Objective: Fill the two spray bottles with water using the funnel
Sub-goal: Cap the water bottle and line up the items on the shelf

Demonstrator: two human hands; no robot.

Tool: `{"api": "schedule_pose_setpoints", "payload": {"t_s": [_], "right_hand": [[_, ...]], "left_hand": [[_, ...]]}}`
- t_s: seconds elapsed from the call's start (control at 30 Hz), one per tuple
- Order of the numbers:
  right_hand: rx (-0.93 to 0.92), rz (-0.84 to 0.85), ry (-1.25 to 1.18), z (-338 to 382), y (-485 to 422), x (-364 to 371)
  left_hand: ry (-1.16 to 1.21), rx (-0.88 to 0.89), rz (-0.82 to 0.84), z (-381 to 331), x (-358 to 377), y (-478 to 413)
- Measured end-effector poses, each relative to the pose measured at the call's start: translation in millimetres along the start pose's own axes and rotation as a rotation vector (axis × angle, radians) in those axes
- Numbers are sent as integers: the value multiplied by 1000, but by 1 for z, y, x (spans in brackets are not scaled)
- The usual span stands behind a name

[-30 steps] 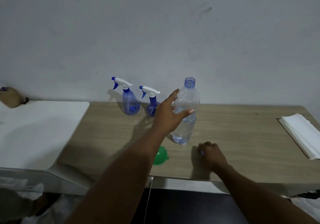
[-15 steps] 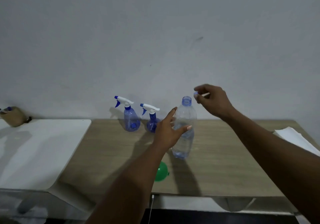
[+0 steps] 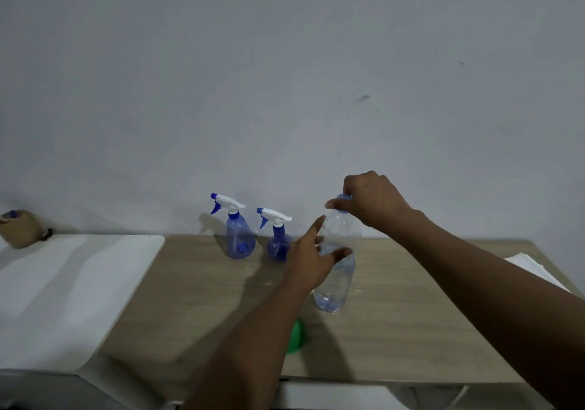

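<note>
A clear water bottle [image 3: 335, 287] stands upright on the wooden counter [image 3: 411, 321], a little water showing in its lower part. The left grip [image 3: 311, 257] wraps its middle, thumb across the front and the index finger pointing up along the side. The right grip [image 3: 373, 202] comes down from above and pinches the blue cap [image 3: 343, 198], which sits at the bottle's mouth; whether the cap is threaded on cannot be told.

The two spray bottles stand behind and to the left, against the wall, both with white-and-blue trigger heads on: the taller spray bottle [image 3: 239, 240] is pale blue, and the shorter spray bottle [image 3: 278, 245] just beside it is a darker blue, next to the left grip. The green funnel [image 3: 297, 337] lies near the counter's front edge, half hidden by the left forearm.

A white surface [image 3: 72, 283] adjoins the counter on the left, carrying a brown object [image 3: 19, 229] at its far corner. A folded white sheet [image 3: 535, 270] lies at the counter's right end.
</note>
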State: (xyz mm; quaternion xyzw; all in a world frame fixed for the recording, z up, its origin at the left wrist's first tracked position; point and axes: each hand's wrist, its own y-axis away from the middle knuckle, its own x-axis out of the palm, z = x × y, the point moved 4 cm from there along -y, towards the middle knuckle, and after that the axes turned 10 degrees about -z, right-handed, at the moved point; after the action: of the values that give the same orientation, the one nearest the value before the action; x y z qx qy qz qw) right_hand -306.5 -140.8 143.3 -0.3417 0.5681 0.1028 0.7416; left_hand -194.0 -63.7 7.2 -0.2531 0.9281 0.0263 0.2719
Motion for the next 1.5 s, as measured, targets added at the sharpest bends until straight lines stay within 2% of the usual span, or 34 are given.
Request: {"api": "schedule_pose_setpoints", "payload": {"t_s": [0.1, 0.23, 0.47, 0.6, 0.67, 0.8, 0.93, 1.0, 1.07, 1.13, 1.23, 1.3, 1.4, 1.5], "right_hand": [[-19, -13, 57, 6, 2, 2], [-129, 126, 7, 1, -2, 1], [-150, -28, 347, 6, -7, 1], [-190, 89, 205, 4, -7, 2], [-203, 69, 252, 3, -5, 6], [-114, -67, 388, 7, -8, 10], [-134, -9, 276, 1, -7, 16], [-123, -86, 298, -2, -2, 16], [-35, -170, 352, -3, 1, 16], [61, -181, 349, -3, 4, 18], [175, -204, 252, -9, 13, 32], [238, -220, 96, -15, 23, 48], [367, -203, -328, -21, 39, 72], [490, -168, -689, -18, 52, 86]], "left_hand": [[-39, 11, 2, 1, 0, -1], [-16, 25, -19, 5, 0, -3], [-42, 40, -12, 2, 1, -4], [-18, 31, -13, 5, 1, -4], [-5, 43, -13, 6, 2, -3], [-19, 40, -3, 5, 3, -4], [-19, 25, 5, 7, 1, -4], [-11, 47, 25, 6, 3, -3], [-4, 64, 36, 4, 5, -4], [3, 58, 34, 4, 4, -6], [36, 35, 52, 6, 4, -7], [69, 35, 57, 7, 2, -6], [42, 37, 115, 17, -1, -3], [-136, 21, 208, 50, -5, 8]]}}
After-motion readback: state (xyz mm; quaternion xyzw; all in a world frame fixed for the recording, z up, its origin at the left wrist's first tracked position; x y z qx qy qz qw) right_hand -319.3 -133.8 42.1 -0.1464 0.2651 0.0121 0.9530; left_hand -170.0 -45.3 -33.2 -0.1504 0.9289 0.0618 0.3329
